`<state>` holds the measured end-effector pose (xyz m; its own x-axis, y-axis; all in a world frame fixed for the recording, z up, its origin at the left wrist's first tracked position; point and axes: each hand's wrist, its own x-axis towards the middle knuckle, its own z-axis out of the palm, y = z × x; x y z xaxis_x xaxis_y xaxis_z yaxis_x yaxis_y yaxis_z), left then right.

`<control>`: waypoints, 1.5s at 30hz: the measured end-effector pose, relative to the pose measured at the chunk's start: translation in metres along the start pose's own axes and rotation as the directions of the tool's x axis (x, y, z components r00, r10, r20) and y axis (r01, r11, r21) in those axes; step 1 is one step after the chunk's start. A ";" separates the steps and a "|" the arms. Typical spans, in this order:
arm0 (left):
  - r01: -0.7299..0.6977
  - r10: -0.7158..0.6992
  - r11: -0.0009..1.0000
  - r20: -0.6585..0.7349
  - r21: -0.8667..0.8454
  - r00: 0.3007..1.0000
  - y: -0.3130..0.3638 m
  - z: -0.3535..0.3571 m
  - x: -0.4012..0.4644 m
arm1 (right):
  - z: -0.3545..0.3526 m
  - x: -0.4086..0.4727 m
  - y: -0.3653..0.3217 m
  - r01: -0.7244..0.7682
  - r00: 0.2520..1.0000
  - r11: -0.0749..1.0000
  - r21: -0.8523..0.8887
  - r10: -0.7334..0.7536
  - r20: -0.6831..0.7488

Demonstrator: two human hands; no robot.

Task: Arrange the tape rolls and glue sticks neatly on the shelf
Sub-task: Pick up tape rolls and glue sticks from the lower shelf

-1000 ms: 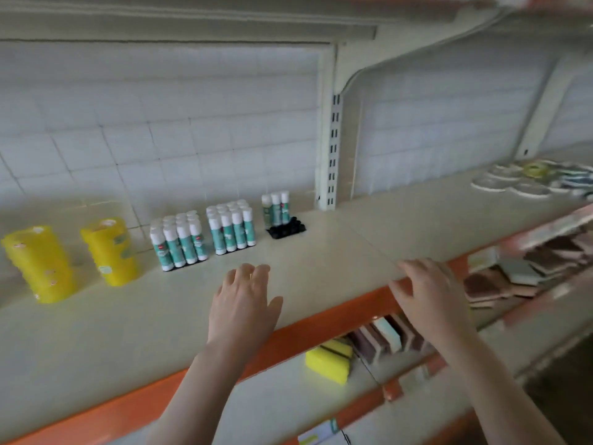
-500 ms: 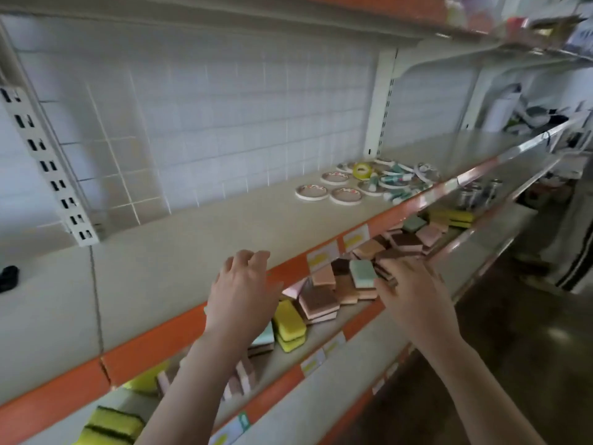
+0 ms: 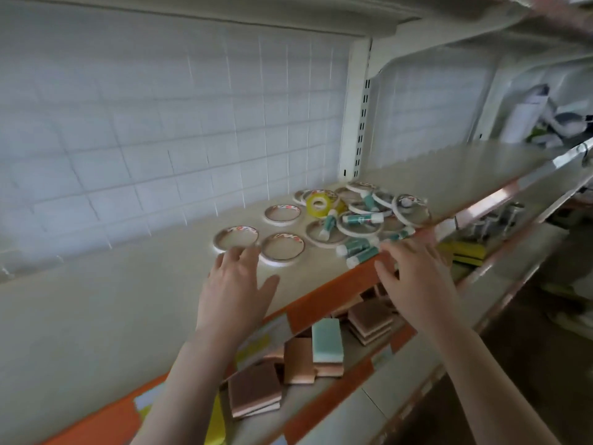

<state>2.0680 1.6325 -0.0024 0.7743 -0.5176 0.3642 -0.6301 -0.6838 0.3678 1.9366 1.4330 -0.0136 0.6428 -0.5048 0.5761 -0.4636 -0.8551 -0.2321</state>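
Observation:
Several flat white tape rolls [image 3: 236, 238] lie scattered on the cream shelf [image 3: 96, 303], with a yellow tape roll [image 3: 319, 205] among them. Green-and-white glue sticks [image 3: 361, 250] lie loose between and over the rolls near the orange front edge [image 3: 330, 297]. My left hand [image 3: 236, 290] hovers flat with spread fingers just in front of the nearest two white rolls. My right hand [image 3: 417, 274] is at the shelf edge, fingers extended toward the nearest glue sticks, holding nothing.
A white grid panel [image 3: 160, 123] backs the shelf and a slotted upright [image 3: 357, 123] divides it. Brown, pink and green sponges [image 3: 327, 345] fill the lower shelf. Cluttered items [image 3: 545, 120] sit far right.
My view has swung right along the shelf, from the upright glue sticks and yellow rolls to the scattered pile. Both hands now reach close to the tape rolls and glue sticks.

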 end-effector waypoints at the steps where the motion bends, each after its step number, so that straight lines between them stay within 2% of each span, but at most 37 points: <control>1: 0.009 -0.009 1.000 -0.002 -0.002 1.000 0.008 0.006 0.010 | 0.004 0.014 0.012 0.002 1.000 1.000 0.011 -0.002 0.003; 5: 0.039 -0.039 0.999 -0.024 0.000 0.999 0.036 0.029 0.048 | 0.020 0.065 0.053 0.031 0.999 0.999 0.038 -0.032 0.030; 11: 0.187 -0.183 0.982 -0.104 0.036 0.978 0.077 0.068 0.091 | 0.053 0.130 0.104 0.192 0.977 0.964 0.186 -0.206 0.060; 16: 0.399 -0.394 0.916 -0.121 0.025 0.911 0.118 0.090 0.117 | 0.072 0.162 0.134 0.455 0.875 0.825 0.336 -0.483 0.000; 22: 0.535 -0.513 0.844 -0.226 0.040 0.828 0.137 0.089 0.120 | 0.077 0.174 0.138 0.608 0.761 0.660 0.441 -0.643 -0.086; 27: 0.593 -0.562 0.804 -0.268 0.045 0.782 0.136 0.086 0.112 | 0.088 0.170 0.132 0.646 0.703 0.639 0.418 -0.712 0.002; 34: 0.573 -0.544 0.816 -0.236 0.074 0.805 0.135 0.085 0.114 | 0.090 0.169 0.126 0.577 0.743 0.655 0.488 -0.669 0.021; 40: 0.460 -0.460 0.878 -0.030 0.129 0.887 0.134 0.085 0.134 | 0.088 0.177 0.130 0.450 0.827 0.574 0.684 -0.557 -0.077; 45: 0.398 -0.410 0.911 0.116 0.112 0.905 0.136 0.095 0.154 | 0.087 0.184 0.138 0.375 0.867 0.527 0.763 -0.491 -0.086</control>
<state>2.1075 1.4109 0.0227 0.9655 -0.2479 0.0798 -0.2592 -0.8861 0.3843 2.0442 1.2116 -0.0074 0.7322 -0.0071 0.6811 0.4618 -0.7298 -0.5041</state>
